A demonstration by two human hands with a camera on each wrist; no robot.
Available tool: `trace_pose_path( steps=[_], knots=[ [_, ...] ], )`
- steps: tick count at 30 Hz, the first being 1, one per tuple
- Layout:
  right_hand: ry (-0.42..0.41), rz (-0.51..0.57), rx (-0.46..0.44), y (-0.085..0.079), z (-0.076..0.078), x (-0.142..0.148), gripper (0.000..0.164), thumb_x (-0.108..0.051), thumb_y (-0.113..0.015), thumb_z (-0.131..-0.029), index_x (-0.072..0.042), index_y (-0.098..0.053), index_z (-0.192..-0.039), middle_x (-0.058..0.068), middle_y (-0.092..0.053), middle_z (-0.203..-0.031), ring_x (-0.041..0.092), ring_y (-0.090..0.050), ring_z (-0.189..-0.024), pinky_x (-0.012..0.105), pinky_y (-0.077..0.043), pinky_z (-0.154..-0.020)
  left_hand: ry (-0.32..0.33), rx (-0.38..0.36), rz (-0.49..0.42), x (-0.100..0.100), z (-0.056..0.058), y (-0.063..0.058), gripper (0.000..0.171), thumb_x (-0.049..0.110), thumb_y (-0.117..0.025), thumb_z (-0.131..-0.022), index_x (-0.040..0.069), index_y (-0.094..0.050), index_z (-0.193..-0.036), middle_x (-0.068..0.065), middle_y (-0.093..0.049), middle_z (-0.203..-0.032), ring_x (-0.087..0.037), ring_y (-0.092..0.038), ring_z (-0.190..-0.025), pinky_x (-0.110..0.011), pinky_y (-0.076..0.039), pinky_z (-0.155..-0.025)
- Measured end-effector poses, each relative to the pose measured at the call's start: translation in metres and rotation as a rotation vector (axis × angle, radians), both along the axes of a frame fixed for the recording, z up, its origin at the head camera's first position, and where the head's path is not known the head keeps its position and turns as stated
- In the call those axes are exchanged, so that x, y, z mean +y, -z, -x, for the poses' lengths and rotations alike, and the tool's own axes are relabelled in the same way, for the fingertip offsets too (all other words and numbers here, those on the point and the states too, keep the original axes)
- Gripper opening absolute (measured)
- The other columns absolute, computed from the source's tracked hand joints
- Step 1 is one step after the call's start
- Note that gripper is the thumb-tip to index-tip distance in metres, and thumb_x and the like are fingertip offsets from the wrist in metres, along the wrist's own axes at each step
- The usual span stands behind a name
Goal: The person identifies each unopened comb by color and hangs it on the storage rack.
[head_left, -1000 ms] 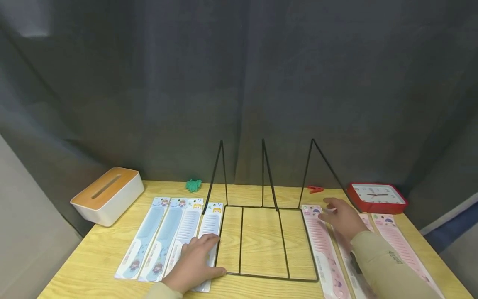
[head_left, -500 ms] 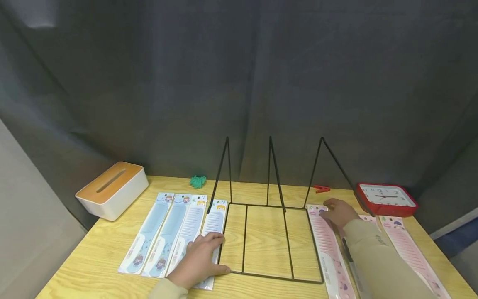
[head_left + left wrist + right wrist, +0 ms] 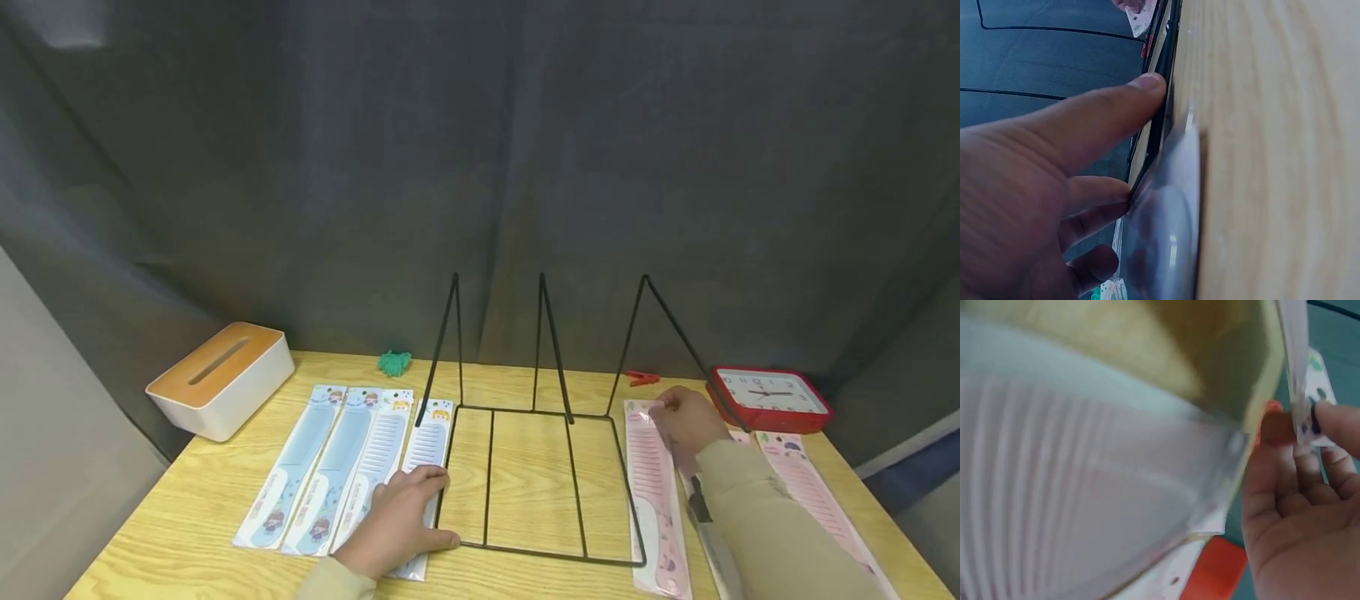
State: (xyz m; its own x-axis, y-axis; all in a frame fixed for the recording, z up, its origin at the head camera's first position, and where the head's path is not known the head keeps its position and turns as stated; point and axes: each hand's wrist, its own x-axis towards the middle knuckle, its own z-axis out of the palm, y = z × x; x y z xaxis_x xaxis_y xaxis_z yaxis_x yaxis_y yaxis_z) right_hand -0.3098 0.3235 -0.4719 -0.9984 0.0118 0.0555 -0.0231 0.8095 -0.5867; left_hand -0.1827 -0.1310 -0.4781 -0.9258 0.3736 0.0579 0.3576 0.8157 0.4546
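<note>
My left hand (image 3: 393,521) rests at the front left corner of a black wire rack (image 3: 489,475). In the left wrist view its straight thumb (image 3: 1147,81) presses on the wire, and the fingertips touch the rack lower down, beside a clear-wrapped comb package (image 3: 1166,231). At the right, my right hand (image 3: 690,421) pinches the top corner of a packaged pink comb (image 3: 651,500) between thumb and forefinger. The package's front end overlaps the rack's right edge in the head view. Under the right forearm, another comb package (image 3: 701,508) is partly hidden.
Packaged blue combs (image 3: 296,467) and white combs (image 3: 378,450) lie left of the rack. Another pink comb (image 3: 813,492) lies far right. Behind stand a tissue box (image 3: 225,383) and red clock (image 3: 772,400), with a green yarn bundle (image 3: 393,362) and red clip (image 3: 642,378).
My right hand has come down onto the pink comb package, gripped its top corner and shifted the package slightly left against the rack's edge. The left hand stays at the rack.
</note>
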Motion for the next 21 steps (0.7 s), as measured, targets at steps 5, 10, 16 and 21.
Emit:
trace_pose_path(
  steps=[5,10,16,21],
  knots=[
    [0.000,0.059,0.021,-0.021,-0.009,-0.001,0.033,-0.028,-0.050,-0.104,0.003,-0.055,-0.114,0.014,-0.060,-0.093,0.023,-0.056,-0.078,0.035,-0.044,-0.062,0.002,-0.005,0.008,0.000,0.000,0.001,0.084,0.053,-0.084,-0.072,0.006,-0.061,-0.137,-0.002,-0.055,-0.142,-0.027,-0.052,-0.115,-0.040,-0.037,-0.079],
    [0.098,0.091,0.092,-0.054,-0.029,-0.016,0.039,-0.042,-0.050,-0.103,-0.005,-0.057,-0.111,0.014,-0.060,-0.101,0.027,-0.054,-0.087,0.035,-0.044,-0.065,0.005,-0.005,0.001,0.001,0.000,0.000,0.083,0.051,-0.084,-0.073,0.005,-0.060,-0.137,-0.003,-0.054,-0.144,-0.029,-0.053,-0.117,-0.042,-0.037,-0.080],
    [0.040,0.228,0.131,-0.096,-0.078,-0.054,0.045,-0.052,-0.056,-0.099,-0.009,-0.057,-0.113,0.011,-0.063,-0.109,0.023,-0.054,-0.095,0.030,-0.047,-0.071,0.004,-0.002,-0.004,0.001,0.000,-0.001,0.083,0.050,-0.084,-0.073,0.004,-0.060,-0.137,-0.004,-0.054,-0.144,-0.030,-0.052,-0.119,-0.042,-0.037,-0.080],
    [-0.160,0.332,0.316,-0.122,-0.126,-0.098,0.019,-0.026,-0.063,-0.101,-0.008,-0.059,-0.104,0.006,-0.066,-0.098,0.012,-0.060,-0.083,0.022,-0.048,-0.068,0.003,-0.012,0.005,0.001,0.000,-0.001,0.082,0.051,-0.084,-0.073,0.005,-0.060,-0.137,-0.003,-0.054,-0.144,-0.029,-0.052,-0.117,-0.042,-0.037,-0.080]
  ],
)
